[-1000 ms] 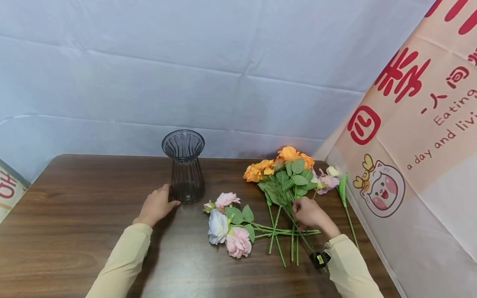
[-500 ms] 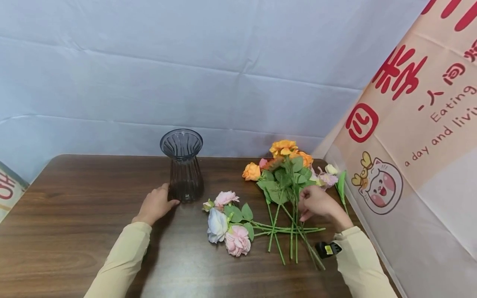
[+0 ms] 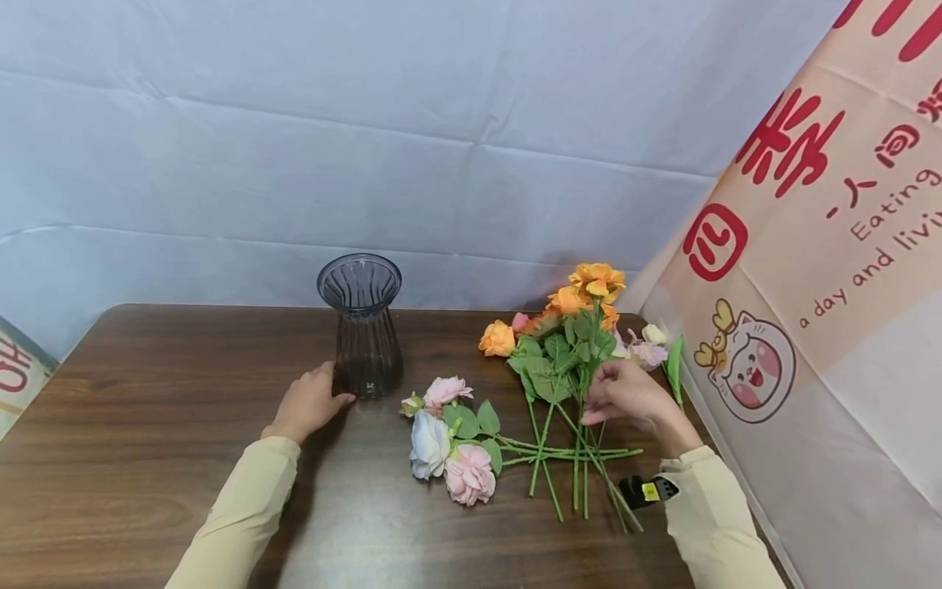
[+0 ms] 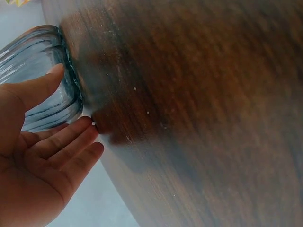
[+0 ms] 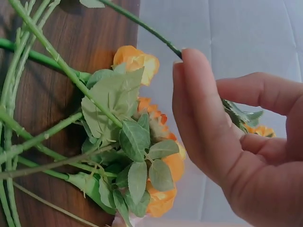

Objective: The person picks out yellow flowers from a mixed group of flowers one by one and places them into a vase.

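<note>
A smoky-grey ribbed glass vase with a flared rim stands upright at the back of the table. My left hand rests at its lower left side. In the left wrist view the thumb overlaps the glass, and the other fingers lie nearly straight along its base. My right hand pinches the green stem of an orange flower between thumb and fingertips. That bloom is raised at the back right, above other orange flowers with green leaves. The fingers hide part of the held stem.
Pink and pale blue flowers lie in front of the vase, their stems crossing several others to the right. A lilac flower and a green-leaved stem lie by the right-hand printed cloth. White cloth hangs behind the table.
My right hand has moved slightly right and away from me, and the orange flower in it has swung right and up out of the bunch. The left hand stays at the vase.
</note>
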A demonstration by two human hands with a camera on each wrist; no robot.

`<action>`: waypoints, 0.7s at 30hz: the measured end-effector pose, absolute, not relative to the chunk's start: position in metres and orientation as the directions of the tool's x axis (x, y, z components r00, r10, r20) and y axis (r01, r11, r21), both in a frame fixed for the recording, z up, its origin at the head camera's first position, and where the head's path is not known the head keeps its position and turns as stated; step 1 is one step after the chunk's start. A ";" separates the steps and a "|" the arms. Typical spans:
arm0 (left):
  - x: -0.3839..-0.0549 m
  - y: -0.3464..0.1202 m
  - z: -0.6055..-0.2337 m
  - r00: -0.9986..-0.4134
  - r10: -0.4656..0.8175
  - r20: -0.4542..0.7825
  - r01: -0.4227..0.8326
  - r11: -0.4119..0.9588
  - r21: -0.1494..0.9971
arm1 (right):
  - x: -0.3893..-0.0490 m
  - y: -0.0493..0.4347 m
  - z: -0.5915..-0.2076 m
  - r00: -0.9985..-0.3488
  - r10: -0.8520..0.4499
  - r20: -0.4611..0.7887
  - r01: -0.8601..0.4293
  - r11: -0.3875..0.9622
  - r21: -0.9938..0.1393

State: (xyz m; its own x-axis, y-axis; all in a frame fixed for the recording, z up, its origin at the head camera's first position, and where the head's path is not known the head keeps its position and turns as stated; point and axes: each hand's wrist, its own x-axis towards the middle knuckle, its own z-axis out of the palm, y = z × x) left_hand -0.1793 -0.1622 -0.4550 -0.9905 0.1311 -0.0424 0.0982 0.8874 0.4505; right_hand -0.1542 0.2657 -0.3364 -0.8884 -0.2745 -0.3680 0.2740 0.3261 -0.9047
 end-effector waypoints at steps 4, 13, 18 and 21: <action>-0.179 -0.162 -0.455 -0.991 0.131 -0.038 0.100 0.889 0.447 | -0.154 0.266 -0.337 -0.891 -0.281 -0.357 0.281 0.275 -0.919; -0.179 -0.162 -0.454 -0.990 0.136 -0.030 0.109 0.892 0.439 | -0.148 0.264 -0.339 -0.896 -0.300 -0.328 0.318 0.081 -0.945; -0.178 -0.161 -0.452 -0.990 0.139 -0.037 0.109 0.892 0.439 | -0.145 0.263 -0.344 -0.895 -0.321 -0.310 0.330 -0.006 -0.944; -0.178 -0.161 -0.452 -0.990 0.137 -0.041 0.105 0.889 0.445 | -0.144 0.262 -0.346 -0.900 -0.313 -0.304 0.333 -0.042 -0.942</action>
State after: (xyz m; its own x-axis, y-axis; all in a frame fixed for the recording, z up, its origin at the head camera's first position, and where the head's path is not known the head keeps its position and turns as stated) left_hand -0.1782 -0.1607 -0.4520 -0.9897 0.1374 -0.0406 0.1052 0.8895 0.4447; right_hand -0.1444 0.2617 -0.3462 -0.9000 -0.3125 -0.3037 0.3325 -0.0421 -0.9421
